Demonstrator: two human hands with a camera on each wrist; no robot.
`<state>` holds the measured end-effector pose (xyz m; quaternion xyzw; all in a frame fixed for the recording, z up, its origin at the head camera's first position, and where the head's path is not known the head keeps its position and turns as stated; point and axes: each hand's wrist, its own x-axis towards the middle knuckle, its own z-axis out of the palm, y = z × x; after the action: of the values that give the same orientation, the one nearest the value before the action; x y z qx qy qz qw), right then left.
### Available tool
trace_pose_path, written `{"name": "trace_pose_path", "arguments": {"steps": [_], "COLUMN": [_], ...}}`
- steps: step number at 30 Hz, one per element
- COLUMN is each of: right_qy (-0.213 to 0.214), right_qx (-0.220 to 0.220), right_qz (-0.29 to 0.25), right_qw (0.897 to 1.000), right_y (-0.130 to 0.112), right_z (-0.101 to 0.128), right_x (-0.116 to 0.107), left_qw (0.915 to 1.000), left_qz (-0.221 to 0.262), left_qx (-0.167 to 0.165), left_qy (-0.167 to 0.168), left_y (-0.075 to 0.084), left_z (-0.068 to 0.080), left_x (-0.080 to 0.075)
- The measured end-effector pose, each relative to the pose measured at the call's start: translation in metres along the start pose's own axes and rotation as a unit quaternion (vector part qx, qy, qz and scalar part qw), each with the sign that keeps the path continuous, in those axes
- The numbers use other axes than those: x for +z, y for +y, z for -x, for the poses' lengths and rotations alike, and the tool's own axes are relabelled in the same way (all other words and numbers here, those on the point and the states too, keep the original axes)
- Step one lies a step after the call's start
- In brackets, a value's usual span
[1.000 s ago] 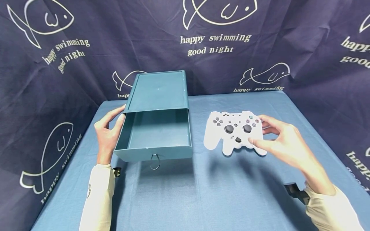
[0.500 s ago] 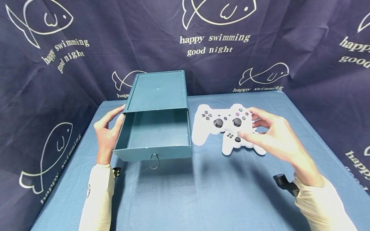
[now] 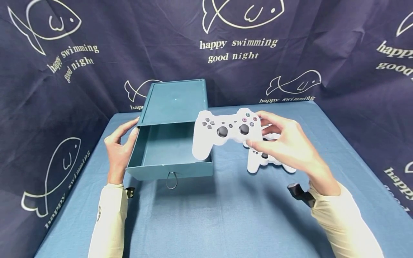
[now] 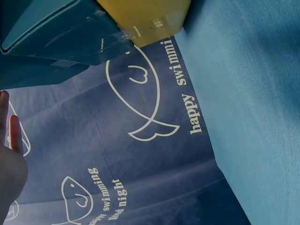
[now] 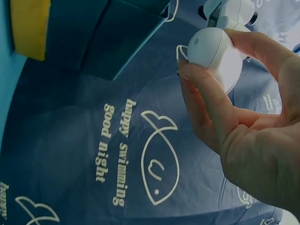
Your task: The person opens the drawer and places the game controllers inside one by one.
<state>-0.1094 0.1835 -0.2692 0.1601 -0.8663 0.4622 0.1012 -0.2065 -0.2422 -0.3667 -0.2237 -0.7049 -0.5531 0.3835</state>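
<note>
Right hand (image 3: 285, 141) pinches one grip horn of a white plastic game controller (image 3: 226, 130), thumb under, fingers over. The rest of the body sticks out to the left, unsupported, in the air above the right front corner of the pulled-out tray. The right wrist view shows the same hold: fingertips (image 5: 201, 77) wrapped on the rounded end of the horn only.

Left hand (image 3: 120, 150) rests against the left side wall of the teal plastic drawer box (image 3: 174, 104), fingers lightly curved along the wall of the open tray (image 3: 167, 150); it steadies rather than grips. A thin wire pull loop (image 3: 172, 180) hangs at the tray front.

A second white controller (image 3: 269, 161) lies on the blue cloth-covered table (image 3: 226, 215), just beneath and behind the right hand.

Risks, as judged:
- One-horn hold carries the whole weight off-centre; the held controller could twist in the fingers and slip, landing on the tray's rim or on the table.
- Its free horn hangs close above the tray's front wall; a low pass could knock it there and jolt the tray.
- The left hand only leans on the wall, so a knock might slide the box on the cloth.
- The right wrist passes close over the lying controller and could nudge it.
</note>
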Motion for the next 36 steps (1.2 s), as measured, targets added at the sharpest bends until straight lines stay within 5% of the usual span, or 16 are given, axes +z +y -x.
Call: {"name": "trace_pose_path", "arguments": {"steps": [36], "right_qy": [-0.060], "right_qx": [-0.014], "right_qz": [0.017], "right_qw": [0.998], "right_y": [-0.032], "right_z": [-0.044], "right_x": [0.054], "left_qw": [1.0000], "left_qz": [-0.007], "left_qx": [-0.003], "left_qy": [0.005], "left_y": [0.000], "left_z": [0.001], "left_x": [0.001]}}
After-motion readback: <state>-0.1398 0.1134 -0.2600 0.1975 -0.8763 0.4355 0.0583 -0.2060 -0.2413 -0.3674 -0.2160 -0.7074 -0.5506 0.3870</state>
